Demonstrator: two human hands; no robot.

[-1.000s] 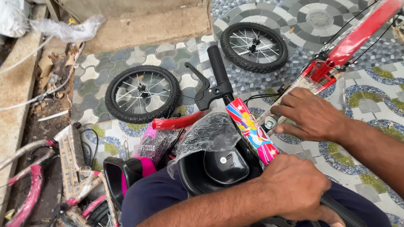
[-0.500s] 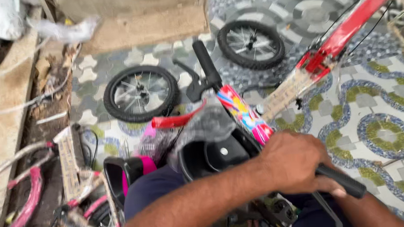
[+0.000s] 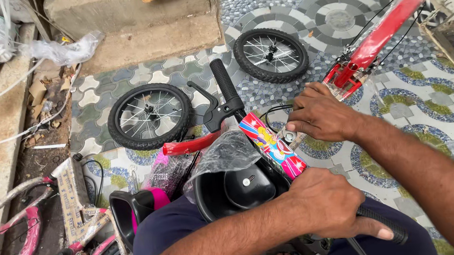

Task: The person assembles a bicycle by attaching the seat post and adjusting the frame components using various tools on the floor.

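A small bicycle handlebar with a bright cartoon-print pad (image 3: 271,143) lies across my lap. Its far black grip (image 3: 224,79) and brake lever (image 3: 211,110) point away from me. My left hand (image 3: 332,209) is closed around the near black grip end of the bar. At the bar's centre clamp my right hand (image 3: 323,115) pinches a small metal fitting (image 3: 290,135) between its fingertips. The red bicycle frame (image 3: 381,34) runs off to the upper right behind that hand. Beneath the bar sits a black plastic part (image 3: 234,186) under clear wrap.
Two small spoked wheels (image 3: 150,115) (image 3: 271,55) lie flat on the patterned tile floor. A red mudguard (image 3: 192,144) rests beside the bar. Pink frame parts (image 3: 27,238) and cardboard-wrapped pieces lie at the left. A concrete step (image 3: 146,24) stands at the back.
My right hand left the view half a second ago and is now back at the centre clamp. My left hand has kept its hold on the near grip.
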